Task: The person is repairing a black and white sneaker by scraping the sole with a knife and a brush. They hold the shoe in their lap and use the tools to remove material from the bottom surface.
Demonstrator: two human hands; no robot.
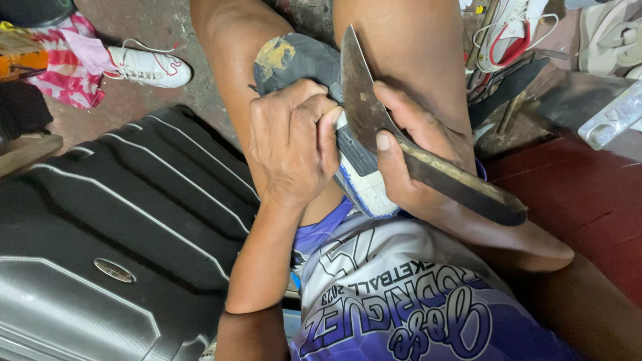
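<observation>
My left hand (289,137) grips a shoe (364,180) held between my knees, sole side up; the sole (294,60) is dark grey with a yellow patch, and the edge near me is white and blue. My right hand (411,150) is closed on the dark wooden handle of a broad knife (361,93). Its worn metal blade lies along the shoe's edge, tip pointing away from me. Both thumbs press near the seam between sole and upper.
A black ribbed hard-shell suitcase (127,220) lies at my left. A white sneaker (150,67) and a pink striped cloth (67,63) rest on the floor beyond it. More shoes (515,30) and tools sit at upper right, beside a red surface (582,194).
</observation>
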